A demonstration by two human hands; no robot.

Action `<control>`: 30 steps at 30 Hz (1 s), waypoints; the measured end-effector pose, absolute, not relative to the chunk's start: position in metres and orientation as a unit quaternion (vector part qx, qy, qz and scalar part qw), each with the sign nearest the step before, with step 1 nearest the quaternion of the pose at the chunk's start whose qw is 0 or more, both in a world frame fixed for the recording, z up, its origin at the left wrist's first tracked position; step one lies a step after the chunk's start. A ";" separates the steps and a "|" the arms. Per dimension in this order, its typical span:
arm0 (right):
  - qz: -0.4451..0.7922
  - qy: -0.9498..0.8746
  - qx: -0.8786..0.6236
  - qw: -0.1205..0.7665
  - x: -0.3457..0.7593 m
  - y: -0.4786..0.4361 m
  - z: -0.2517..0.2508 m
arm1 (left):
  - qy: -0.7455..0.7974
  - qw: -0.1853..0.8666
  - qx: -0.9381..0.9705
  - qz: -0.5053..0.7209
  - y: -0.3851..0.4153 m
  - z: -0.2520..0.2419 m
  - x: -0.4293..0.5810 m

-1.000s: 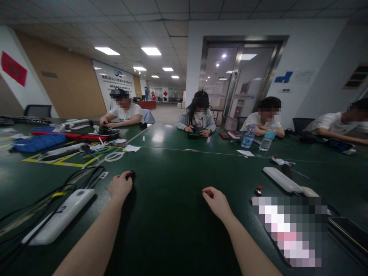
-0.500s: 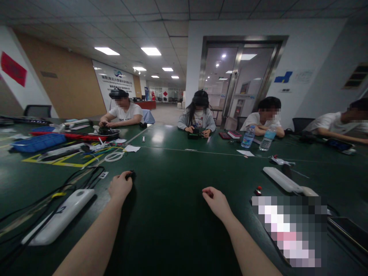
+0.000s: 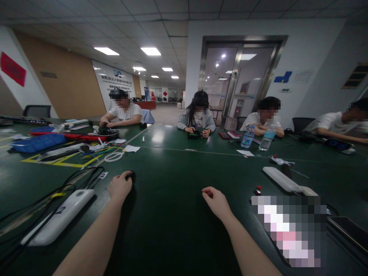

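The left hand [image 3: 120, 186] covers most of a small dark object [image 3: 131, 175], so its shape cannot be told. At near right, a pixelated patch [image 3: 287, 230] hides whatever lies there, and a dark flat slab [image 3: 347, 230] beside it runs off the right edge. Black cables [image 3: 17, 226] at near left are cut off by the left edge. A small red-and-black item [image 3: 258, 190] at right is too small to identify, as is a dark object [image 3: 195, 134] in a far co-worker's hands [image 3: 197, 133].
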State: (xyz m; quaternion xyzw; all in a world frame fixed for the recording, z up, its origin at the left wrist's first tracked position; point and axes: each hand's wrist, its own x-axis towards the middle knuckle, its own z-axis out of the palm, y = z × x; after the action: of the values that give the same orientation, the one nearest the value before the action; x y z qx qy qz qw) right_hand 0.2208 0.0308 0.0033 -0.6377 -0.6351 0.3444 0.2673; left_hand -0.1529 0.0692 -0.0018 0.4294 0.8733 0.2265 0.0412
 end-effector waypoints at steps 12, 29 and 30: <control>0.345 -0.636 -0.634 0.274 0.221 0.031 0.004 | 0.869 0.042 0.434 0.234 0.069 -0.002 -0.153; 0.344 -0.636 -0.640 0.261 0.219 0.028 0.010 | 0.873 0.049 0.432 0.220 0.068 0.001 -0.152; 0.343 -0.636 -0.639 0.263 0.219 0.028 0.009 | 0.872 0.045 0.433 0.224 0.068 0.000 -0.152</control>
State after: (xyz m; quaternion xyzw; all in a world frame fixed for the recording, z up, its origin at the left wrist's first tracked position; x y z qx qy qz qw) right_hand 0.2190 0.0276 0.0095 -0.6392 -0.6360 0.3434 0.2625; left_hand -0.1523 0.0679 0.0004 0.4329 0.8720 0.2240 0.0452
